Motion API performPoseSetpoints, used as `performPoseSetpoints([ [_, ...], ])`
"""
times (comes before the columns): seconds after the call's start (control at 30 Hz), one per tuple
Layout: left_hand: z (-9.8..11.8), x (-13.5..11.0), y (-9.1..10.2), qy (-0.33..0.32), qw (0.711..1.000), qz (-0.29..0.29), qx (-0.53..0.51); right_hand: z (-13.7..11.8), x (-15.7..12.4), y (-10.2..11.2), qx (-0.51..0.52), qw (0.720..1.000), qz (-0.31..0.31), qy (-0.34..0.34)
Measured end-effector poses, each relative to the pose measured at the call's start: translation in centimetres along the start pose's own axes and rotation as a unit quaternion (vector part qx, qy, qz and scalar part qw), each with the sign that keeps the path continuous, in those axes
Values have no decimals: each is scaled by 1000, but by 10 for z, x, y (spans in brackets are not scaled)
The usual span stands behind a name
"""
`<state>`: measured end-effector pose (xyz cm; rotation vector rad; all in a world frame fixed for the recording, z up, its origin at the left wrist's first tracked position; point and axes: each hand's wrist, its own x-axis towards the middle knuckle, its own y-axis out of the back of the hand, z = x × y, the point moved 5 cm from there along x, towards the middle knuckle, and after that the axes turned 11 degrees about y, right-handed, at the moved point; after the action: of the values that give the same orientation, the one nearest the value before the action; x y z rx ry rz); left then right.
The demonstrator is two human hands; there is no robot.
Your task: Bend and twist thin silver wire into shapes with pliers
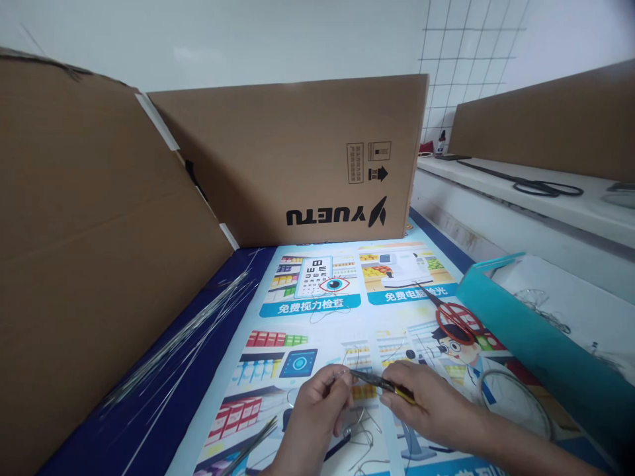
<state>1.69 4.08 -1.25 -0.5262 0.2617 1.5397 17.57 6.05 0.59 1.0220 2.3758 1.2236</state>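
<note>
My right hand (429, 402) is closed around small pliers (377, 381) with yellow-tipped handles; the dark jaws point left. My left hand (317, 413) pinches a thin wire (350, 360) right at the plier tips, just above a printed poster (317, 304) on the table. Several bent wire pieces (364, 439) lie on the poster under and in front of my hands.
A bundle of straight thin wires (183, 334) lies at the left. Red-handled scissors (454, 317) rest on the poster beside a teal-edged tray (526, 330) holding wire bits. Cardboard panels (297, 165) wall the left and back. Black scissors (540, 187) lie on the right shelf. A wire coil (516, 396) lies near my right wrist.
</note>
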Motion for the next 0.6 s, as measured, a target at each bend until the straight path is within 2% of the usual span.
performPoseSetpoints([
  [0.17,-4,4,1,-10,1000,-2,3,-2,0,2,-7,1000,4,-2],
  [0.37,-8,9,7,-31,999,29,29,-3,-1,3,-36,999,10,-6],
  [0.6,-8,9,7,-40,998,33,36,-1,-1,-1,-24,1000,7,-10],
])
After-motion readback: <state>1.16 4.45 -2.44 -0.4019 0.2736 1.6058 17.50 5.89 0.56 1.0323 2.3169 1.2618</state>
